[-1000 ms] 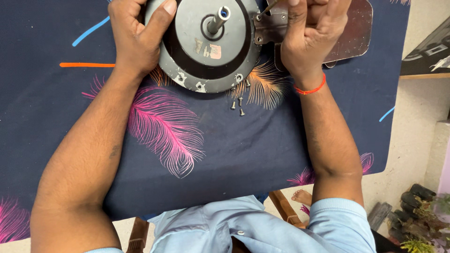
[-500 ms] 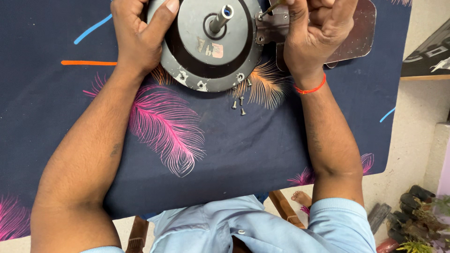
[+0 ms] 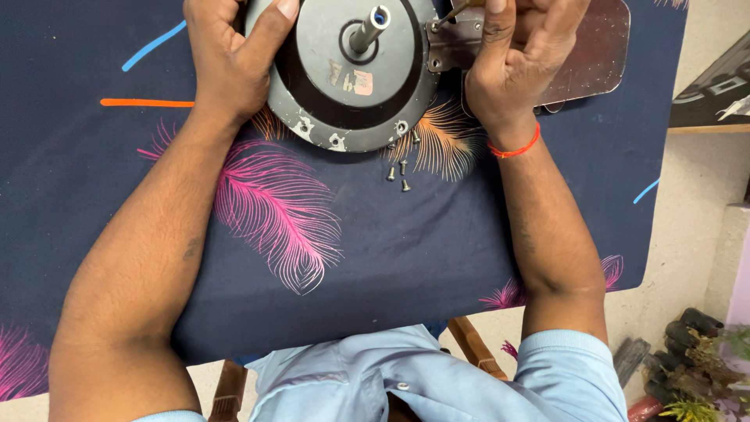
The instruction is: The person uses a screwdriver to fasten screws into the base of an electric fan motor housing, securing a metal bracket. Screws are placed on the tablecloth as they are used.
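Head view — pale torn label (image 3: 354,80) sits on round motor (image 3: 351,74), below shaft (image 3: 369,27).

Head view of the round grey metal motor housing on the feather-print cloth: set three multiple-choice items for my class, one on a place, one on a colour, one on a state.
1. Where do the small loose metal screws lie?
A. On the cloth just below the round grey metal motor housing
B. On top of the housing
C. On the floor

2. What colour is the thread band on the right wrist?
A. Green
B. Red-orange
C. White

3. What is the left hand doing?
A. Lying flat on the dark blue feather-print cloth
B. Picking up a screw
C. Gripping the housing's rim

Answers: 1 A, the screws sit on the cloth by the housing's lower edge. 2 B, the band shows red-orange. 3 C, the thumb lies over the rim, while the right hand holds a thin tool at the metal bracket.
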